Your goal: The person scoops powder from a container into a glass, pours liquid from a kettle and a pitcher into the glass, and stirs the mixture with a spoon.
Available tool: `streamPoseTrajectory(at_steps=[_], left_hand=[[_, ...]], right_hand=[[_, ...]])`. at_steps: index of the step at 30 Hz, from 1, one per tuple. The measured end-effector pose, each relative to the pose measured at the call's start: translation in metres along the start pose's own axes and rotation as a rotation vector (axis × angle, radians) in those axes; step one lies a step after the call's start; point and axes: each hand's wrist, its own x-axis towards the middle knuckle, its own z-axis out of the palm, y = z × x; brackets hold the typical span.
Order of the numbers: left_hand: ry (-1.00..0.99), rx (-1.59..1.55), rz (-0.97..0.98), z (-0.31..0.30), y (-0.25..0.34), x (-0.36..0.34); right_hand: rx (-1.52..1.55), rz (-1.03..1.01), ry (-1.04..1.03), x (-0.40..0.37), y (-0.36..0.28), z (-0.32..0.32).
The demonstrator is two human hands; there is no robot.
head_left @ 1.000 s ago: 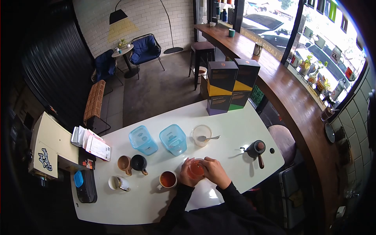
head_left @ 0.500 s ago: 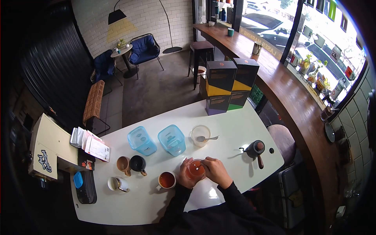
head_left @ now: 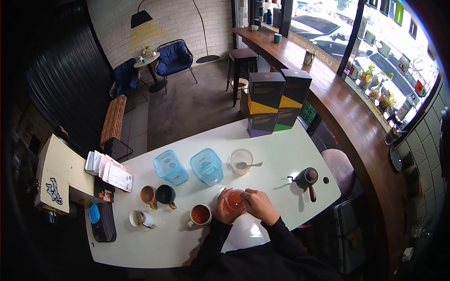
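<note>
A clear round tub (head_left: 236,201) with reddish liquid stands near the front edge of the white table (head_left: 290,154). My left hand (head_left: 223,209) is wrapped round its left side. At its right rim, my right hand (head_left: 258,204) is closed in a pinch over the liquid; what the fingers hold is too small to make out. Just left of my left hand is a white mug (head_left: 200,214) of dark red tea. Behind the tub, a clear container (head_left: 240,159) has a spoon (head_left: 250,165) in it.
Two blue plastic containers (head_left: 170,167) stand at the back centre. Brown (head_left: 148,195), black (head_left: 165,194) and white-and-gold mugs (head_left: 141,218) are at the left. A dark grinder (head_left: 307,178) stands right, black boxes (head_left: 266,93) at the back, a cream machine (head_left: 68,171) far left.
My right hand has shifted very slightly over the tub. My left hand stays round the tub, and the whole view has moved a little.
</note>
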Motion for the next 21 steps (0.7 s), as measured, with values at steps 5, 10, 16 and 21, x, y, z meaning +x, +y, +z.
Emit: streamPoseTrajectory(at_steps=[5, 10, 16, 21], left_hand=[[-0.035, -0.11, -0.011, 0.0, -0.006, -0.002], [-0.017, -0.029, 0.036, 0.003, -0.013, -0.002], [-0.022, 0.049, 0.06, -0.001, -0.007, 0.0], [-0.014, -0.035, 0.014, 0.001, -0.012, -0.001]], right_hand=[[0.044, 0.057, 0.098, 0.004, -0.006, 0.001], [0.212, -0.071, 0.099, 0.005, -0.008, 0.01], [0.056, -0.071, -0.005, 0.0, -0.015, -0.009], [-0.015, 0.06, 0.053, 0.001, 0.003, 0.001]])
